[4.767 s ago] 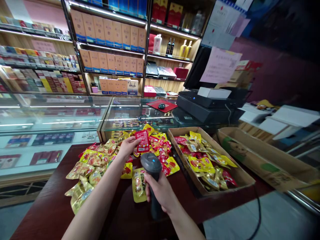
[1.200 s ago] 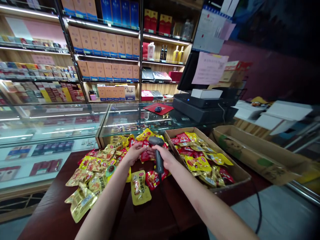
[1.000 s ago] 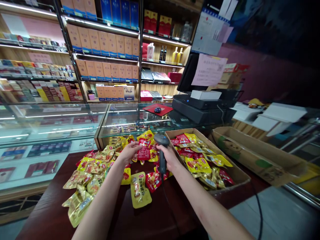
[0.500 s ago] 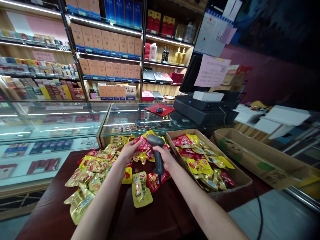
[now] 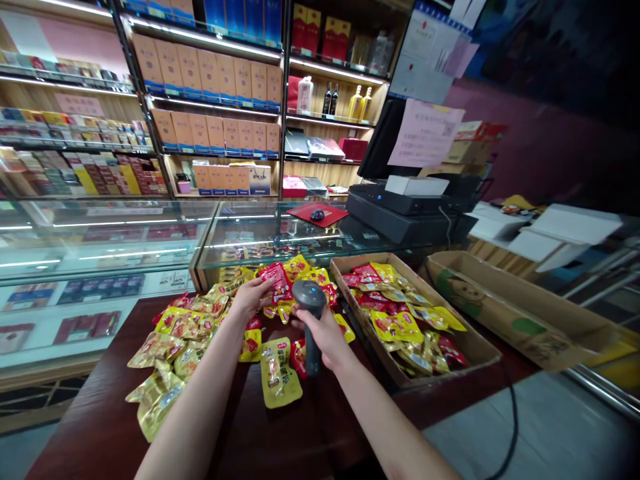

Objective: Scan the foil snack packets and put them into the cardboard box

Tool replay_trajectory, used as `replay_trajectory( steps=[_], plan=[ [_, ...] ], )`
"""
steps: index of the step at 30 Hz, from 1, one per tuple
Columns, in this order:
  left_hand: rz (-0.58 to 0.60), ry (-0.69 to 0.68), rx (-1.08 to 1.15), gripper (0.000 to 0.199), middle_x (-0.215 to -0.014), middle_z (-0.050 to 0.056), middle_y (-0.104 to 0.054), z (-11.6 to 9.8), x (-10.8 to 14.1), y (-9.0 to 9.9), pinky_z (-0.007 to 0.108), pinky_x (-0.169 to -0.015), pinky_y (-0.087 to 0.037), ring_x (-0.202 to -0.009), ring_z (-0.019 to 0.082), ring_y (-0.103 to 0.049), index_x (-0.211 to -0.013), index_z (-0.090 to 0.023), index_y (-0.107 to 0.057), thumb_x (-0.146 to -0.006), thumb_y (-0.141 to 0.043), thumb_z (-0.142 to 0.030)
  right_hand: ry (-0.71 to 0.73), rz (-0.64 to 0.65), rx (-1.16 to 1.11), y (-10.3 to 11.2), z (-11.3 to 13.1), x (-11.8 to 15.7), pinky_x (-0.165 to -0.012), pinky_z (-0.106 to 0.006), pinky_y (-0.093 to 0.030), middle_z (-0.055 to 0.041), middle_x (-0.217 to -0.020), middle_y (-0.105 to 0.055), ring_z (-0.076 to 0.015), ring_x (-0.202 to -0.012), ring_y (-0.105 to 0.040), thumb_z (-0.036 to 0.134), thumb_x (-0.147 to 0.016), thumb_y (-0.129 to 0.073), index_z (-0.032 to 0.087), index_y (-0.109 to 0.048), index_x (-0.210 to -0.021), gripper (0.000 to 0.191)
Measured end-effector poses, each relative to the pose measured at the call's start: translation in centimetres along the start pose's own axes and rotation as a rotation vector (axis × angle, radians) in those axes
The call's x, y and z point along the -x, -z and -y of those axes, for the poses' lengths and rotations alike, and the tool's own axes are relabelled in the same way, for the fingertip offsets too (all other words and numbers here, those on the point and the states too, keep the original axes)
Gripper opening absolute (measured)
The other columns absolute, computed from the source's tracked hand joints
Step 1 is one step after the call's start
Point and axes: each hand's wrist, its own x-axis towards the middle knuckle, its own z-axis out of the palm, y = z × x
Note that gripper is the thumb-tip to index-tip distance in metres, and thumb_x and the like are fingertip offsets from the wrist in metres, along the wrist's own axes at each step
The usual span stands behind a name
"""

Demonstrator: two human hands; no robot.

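Observation:
My left hand (image 5: 249,298) grips the lower edge of a red snack packet (image 5: 275,283), holding it above the heap. My right hand (image 5: 326,335) is wrapped around the handle of a dark grey handheld barcode scanner (image 5: 310,313), whose head points toward that packet. Below both hands, a loose heap of yellow, gold and red foil snack packets (image 5: 185,330) covers the dark wooden counter (image 5: 85,427). One yellow packet (image 5: 280,372) lies apart near my forearms. The hands hide part of the heap.
To the right, a cardboard tray (image 5: 440,381) holds several similar packets. Beyond it lies a shallow printed cardboard box (image 5: 515,320). Behind the counter stand a glass display case (image 5: 265,230) and a black till unit (image 5: 407,210). A black cable (image 5: 510,427) hangs at the counter's right.
The scanner has dropped lower and turned its head toward me. The red packet now stands higher and left of it, and my right hand has moved slightly down.

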Motion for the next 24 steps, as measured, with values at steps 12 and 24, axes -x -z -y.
replay_trajectory(
  steps=[12, 24],
  plan=[
    [0.009, -0.122, -0.091, 0.039, -0.072, 0.003, -0.067, 0.1, -0.3, -0.1, 0.022, -0.056, -0.049, -0.062, 0.012, -0.060, -0.077, -0.015, -0.067, -0.051, -0.082, -0.040, -0.118, 0.136, 0.199, -1.4, 0.0, 4.8, -0.034, -0.021, -0.037, 0.0071, -0.042, -0.047, -0.0090, -0.033, -0.043, 0.045, -0.073, -0.061, 0.019, -0.050, -0.077, 0.029],
    [0.017, -0.120, -0.078, 0.037, -0.075, 0.004, -0.069, -0.1, 0.1, -0.3, 0.023, -0.058, -0.050, -0.062, 0.013, -0.062, -0.076, -0.015, -0.067, -0.052, -0.082, -0.039, -0.107, 0.163, 0.170, -1.6, -0.3, 5.2, -0.034, -0.021, -0.037, 0.0073, -0.041, -0.047, -0.0095, -0.032, -0.041, 0.047, -0.074, -0.060, 0.020, -0.051, -0.082, 0.029]
  ],
)
